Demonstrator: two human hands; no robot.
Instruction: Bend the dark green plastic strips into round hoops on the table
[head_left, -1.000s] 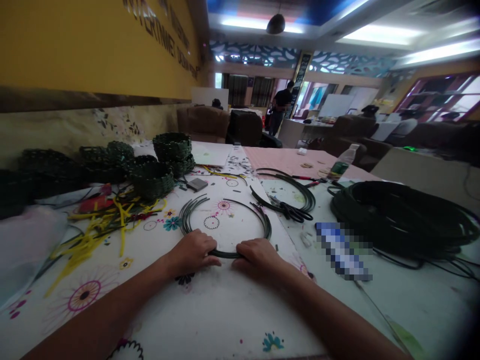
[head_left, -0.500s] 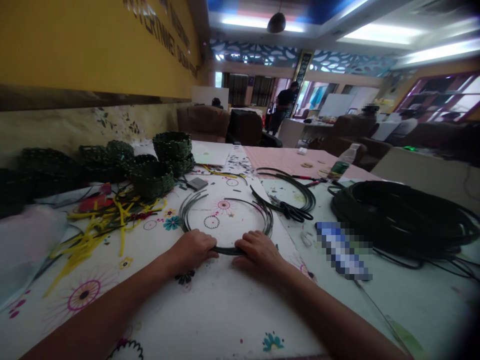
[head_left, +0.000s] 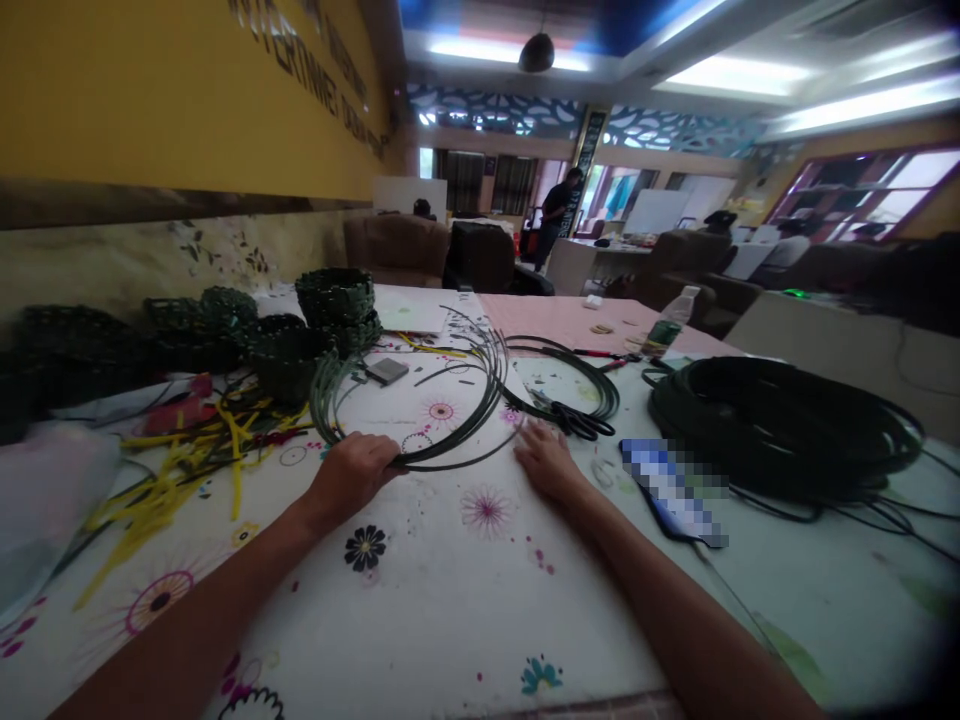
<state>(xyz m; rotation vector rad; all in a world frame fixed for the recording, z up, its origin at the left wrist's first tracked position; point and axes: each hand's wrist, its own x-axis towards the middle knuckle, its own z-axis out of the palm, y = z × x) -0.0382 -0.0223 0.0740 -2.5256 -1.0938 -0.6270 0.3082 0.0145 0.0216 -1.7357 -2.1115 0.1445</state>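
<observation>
Left hand (head_left: 351, 472) alone grips the bundle of green plastic strips (head_left: 493, 380) now, tipped up; right hand (head_left: 547, 462) let go, fingers (head_left: 531, 436) open flat on the bench (head_left: 450, 600).

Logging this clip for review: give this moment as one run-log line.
left hand: grips green strips | right hand: flat on tablecloth

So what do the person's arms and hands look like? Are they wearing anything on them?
The left arm and right arm are bare, with no sleeve in view. The left hand and right hand wear no gloves, and no watch, bracelet or ring shows on them.
</observation>
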